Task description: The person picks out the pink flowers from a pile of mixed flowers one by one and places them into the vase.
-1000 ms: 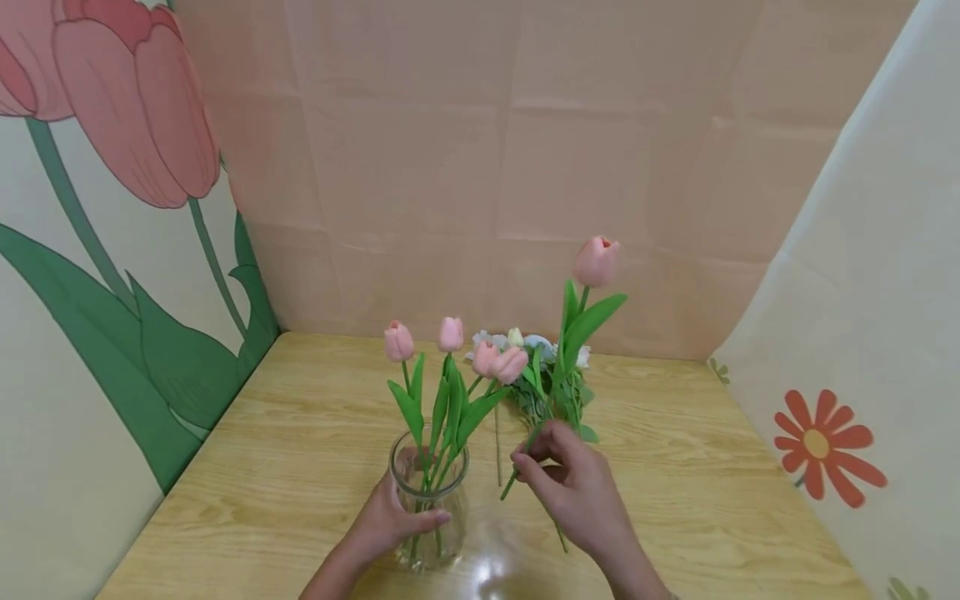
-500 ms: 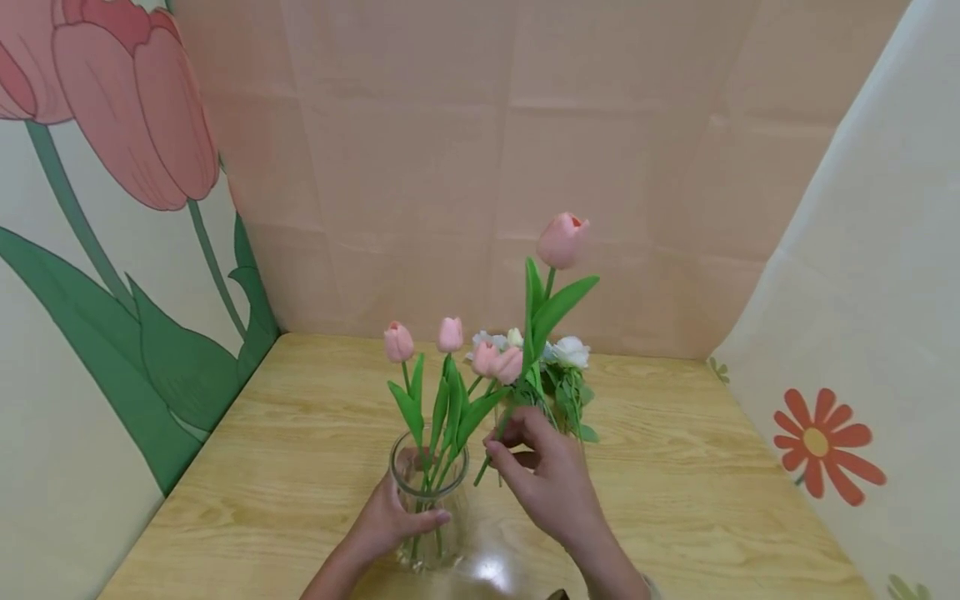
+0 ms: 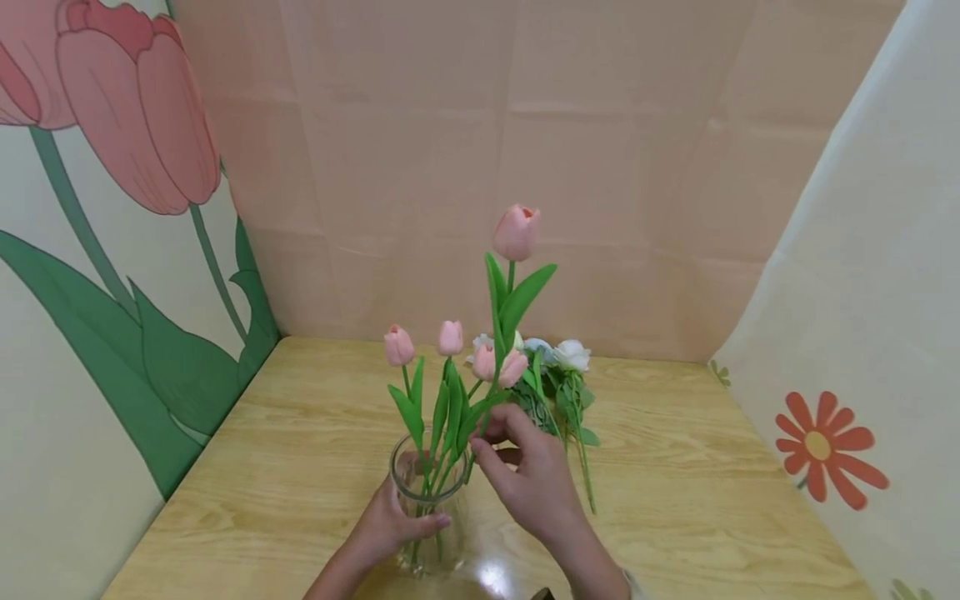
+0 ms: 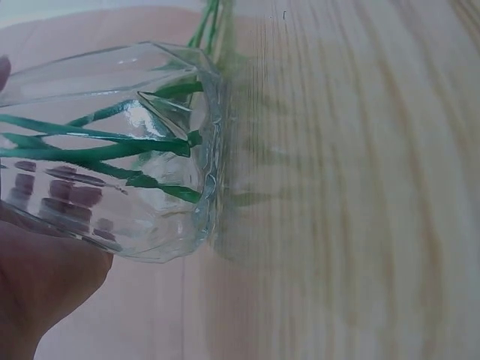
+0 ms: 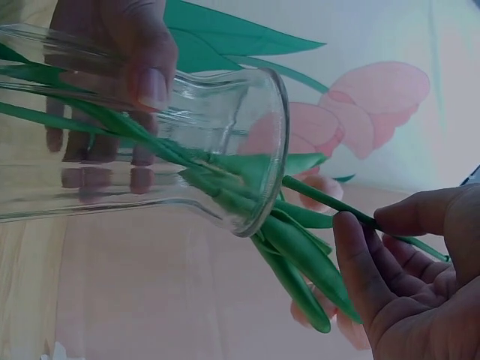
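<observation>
A clear glass vase [image 3: 431,533] stands on the table with several pink tulips in it; their green stems [image 4: 97,154] cross inside near the base. My left hand [image 3: 390,517] grips the vase from the left, its thumb across the front. Between thumb and fingertips my right hand [image 3: 528,471] pinches the stem of another pink tulip [image 3: 517,233], held upright and taller than the others. In the right wrist view the pinched stem [image 5: 330,199] has its lower end close to the vase rim [image 5: 279,150]; whether it is inside cannot be told.
Behind the right hand, white and pale blue flowers [image 3: 572,356] with green stems lie on the wooden table [image 3: 675,467]. A pink backdrop [image 3: 600,125] rises at the back, with flower-printed sheets on the left and right.
My right hand has carried the pinched tulip leftward from right of the vase to its rim. The left hand and the vase have stayed in place.
</observation>
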The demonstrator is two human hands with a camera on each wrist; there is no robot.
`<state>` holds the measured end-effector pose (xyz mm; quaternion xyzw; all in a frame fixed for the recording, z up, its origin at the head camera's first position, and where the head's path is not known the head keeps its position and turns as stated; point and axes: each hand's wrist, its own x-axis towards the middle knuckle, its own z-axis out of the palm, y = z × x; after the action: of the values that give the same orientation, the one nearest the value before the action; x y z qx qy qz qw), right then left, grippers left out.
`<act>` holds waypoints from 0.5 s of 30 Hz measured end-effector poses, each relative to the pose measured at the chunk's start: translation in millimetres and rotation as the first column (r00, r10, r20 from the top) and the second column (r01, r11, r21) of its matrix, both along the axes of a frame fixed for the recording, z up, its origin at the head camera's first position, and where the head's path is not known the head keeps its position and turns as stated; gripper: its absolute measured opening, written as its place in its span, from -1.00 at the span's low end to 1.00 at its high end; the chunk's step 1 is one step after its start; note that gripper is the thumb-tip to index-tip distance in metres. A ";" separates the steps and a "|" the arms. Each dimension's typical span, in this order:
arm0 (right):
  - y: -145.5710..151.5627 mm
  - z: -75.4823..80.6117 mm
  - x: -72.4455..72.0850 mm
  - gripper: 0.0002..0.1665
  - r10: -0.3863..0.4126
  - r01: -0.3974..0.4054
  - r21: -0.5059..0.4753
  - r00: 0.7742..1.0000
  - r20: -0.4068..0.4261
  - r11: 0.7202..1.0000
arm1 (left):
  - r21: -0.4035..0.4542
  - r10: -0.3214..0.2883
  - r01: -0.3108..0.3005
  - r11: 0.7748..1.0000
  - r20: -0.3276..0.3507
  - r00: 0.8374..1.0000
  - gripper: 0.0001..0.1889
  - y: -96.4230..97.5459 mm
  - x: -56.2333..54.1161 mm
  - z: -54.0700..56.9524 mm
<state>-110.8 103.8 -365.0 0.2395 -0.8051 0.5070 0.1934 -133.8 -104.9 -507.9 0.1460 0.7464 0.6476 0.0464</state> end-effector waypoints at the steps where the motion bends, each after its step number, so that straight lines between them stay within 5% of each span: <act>1: -0.7 0.9 0.2 -0.71 -0.004 0.004 -0.002 1.000 -0.001 1.000 | 0.000 0.000 0.000 1.000 0.002 1.000 -0.14 -0.1 -0.3 -0.3; 15: -8.4 0.4 0.0 -0.73 0.019 -0.019 -0.003 1.000 0.015 1.000 | 0.049 -0.019 0.018 0.999 0.025 1.000 -0.13 -0.5 -4.0 -3.9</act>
<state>-110.8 95.3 -364.6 0.2431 -0.8034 0.5119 0.1827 -137.8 -105.3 -511.8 0.1460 0.7282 0.6671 0.0582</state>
